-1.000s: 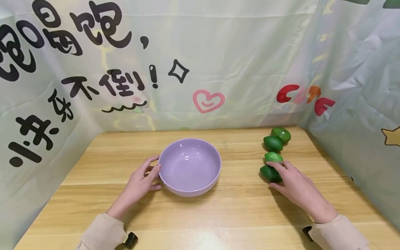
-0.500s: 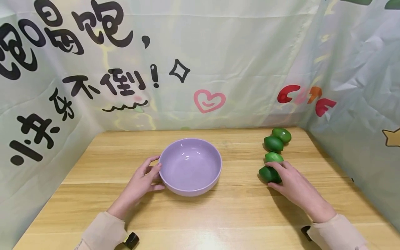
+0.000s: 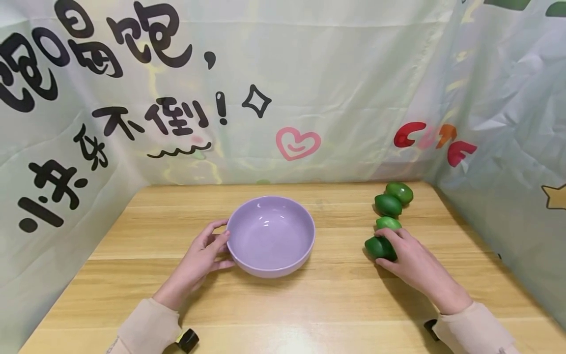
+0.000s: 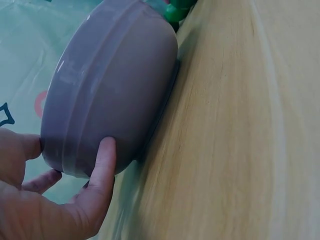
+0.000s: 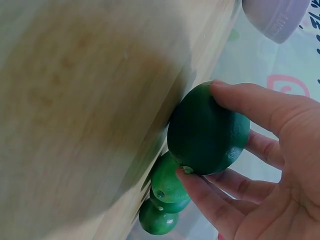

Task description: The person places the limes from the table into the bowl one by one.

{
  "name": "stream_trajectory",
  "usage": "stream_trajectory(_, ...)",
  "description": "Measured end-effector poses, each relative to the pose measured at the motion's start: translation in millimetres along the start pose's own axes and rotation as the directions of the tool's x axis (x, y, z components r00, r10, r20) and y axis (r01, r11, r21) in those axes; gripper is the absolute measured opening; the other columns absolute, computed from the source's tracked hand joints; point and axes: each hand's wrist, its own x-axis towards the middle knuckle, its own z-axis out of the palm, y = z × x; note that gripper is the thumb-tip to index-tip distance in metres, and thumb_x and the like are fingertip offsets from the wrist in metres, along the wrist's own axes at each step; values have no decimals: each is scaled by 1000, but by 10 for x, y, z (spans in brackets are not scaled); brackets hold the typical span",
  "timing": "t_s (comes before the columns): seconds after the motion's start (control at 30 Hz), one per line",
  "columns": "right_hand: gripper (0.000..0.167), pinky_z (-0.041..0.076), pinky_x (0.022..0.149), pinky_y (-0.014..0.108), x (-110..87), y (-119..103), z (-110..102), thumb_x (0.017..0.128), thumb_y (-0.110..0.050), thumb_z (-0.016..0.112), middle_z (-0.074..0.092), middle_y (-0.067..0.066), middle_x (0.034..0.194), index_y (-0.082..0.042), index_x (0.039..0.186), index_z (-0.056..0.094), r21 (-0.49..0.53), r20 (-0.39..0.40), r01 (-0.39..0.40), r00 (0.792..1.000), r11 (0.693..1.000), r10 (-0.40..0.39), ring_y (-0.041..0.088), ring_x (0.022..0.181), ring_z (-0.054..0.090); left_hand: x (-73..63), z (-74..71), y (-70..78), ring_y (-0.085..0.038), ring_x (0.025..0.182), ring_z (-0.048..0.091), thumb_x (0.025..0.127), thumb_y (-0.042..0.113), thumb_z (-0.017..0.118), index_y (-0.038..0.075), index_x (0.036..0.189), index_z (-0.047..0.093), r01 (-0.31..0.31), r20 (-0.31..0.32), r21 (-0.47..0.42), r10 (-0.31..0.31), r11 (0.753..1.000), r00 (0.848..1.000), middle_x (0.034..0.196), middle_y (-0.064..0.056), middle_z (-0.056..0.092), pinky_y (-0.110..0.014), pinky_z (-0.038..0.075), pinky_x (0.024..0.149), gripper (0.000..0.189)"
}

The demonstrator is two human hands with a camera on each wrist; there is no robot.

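In the head view my left hand holds the left side of a lilac bowl. The bowl stands upright on the wooden table, and nothing lies inside it. Seen from the left wrist, fingers press against the bowl's outer wall and rim. My right hand grips the nearest dark green lime between thumb and fingers; in the right wrist view this lime is close to the tabletop. Whether it touches the wood is hard to tell. Just behind it lies a lighter green lime.
Two more limes, a dark one and another, lie farther back on the right. The wooden table is enclosed by printed cloth at the back and sides.
The lime in my right hand has shifted slightly left, away from the lighter lime, and the hand moved with it. My left hand keeps its place at the bowl. The head view has shifted slightly.
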Motion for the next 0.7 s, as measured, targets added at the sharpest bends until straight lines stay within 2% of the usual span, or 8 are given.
stream_trajectory(0.4, 60, 64, 81, 62, 38, -19, 0, 82, -21, 95, 64, 30, 130, -8, 131, 63, 15, 19, 1, 1000, 1000, -1, 39, 101, 70, -18, 20, 26, -38, 127, 67, 116, 26, 49, 20, 163, 39, 0, 2, 5, 0, 1000, 1000, 147, -26, 45, -45, 69, 96, 49)
stream_trajectory(0.7, 59, 64, 80, 61, 94, -66, -24, 83, -24, 95, 66, 26, 125, -8, 131, 64, 9, 21, 8, 1000, 1000, -8, 36, 98, 69, -28, 16, 34, -37, 126, 68, 115, 26, 51, 21, 163, 39, -3, 5, 9, 3, 1000, 1000, 148, -26, 44, -45, 69, 97, 50)
